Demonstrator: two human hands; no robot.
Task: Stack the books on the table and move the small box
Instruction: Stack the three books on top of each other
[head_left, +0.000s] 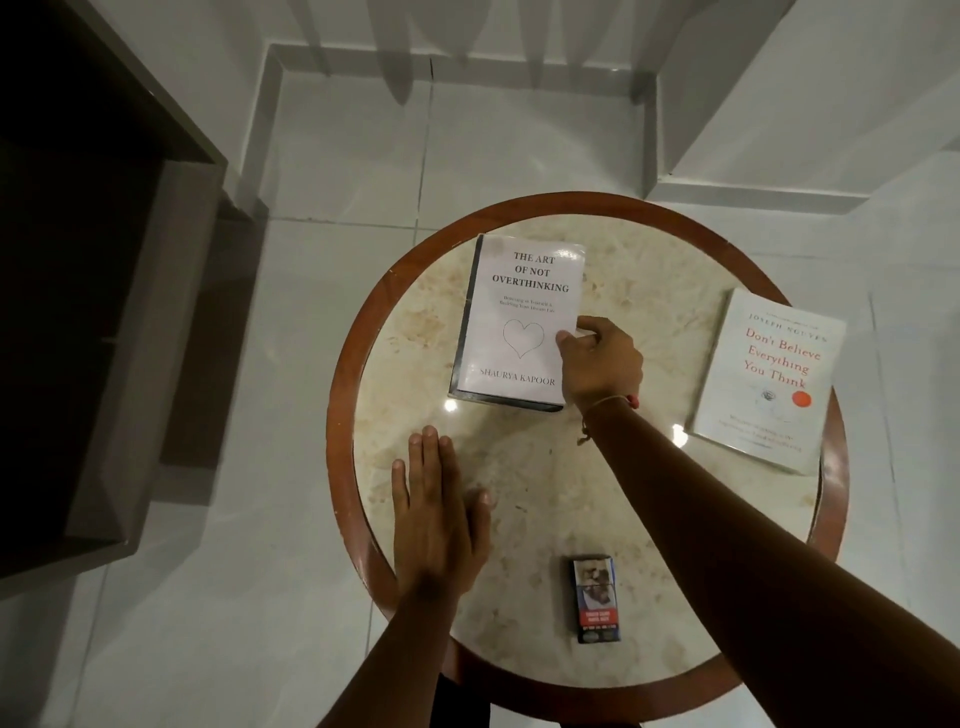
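Note:
A white book with a heart outline on its cover (514, 322) lies at the back left of the round table (519, 467). My right hand (597, 364) pinches its right edge, thumb on the cover and fingers curled beside it. A second white book with red lettering (769, 379) lies at the table's right rim, apart from the first. The small box (596, 597), a dark printed pack, lies near the front of the table. My left hand (436, 519) rests flat and open on the table's left side, holding nothing.
The table has a marble top inside a brown wooden rim (343, 395). A dark cabinet (104, 312) stands to the left on the pale tiled floor. White walls and skirting close off the far corner behind the table.

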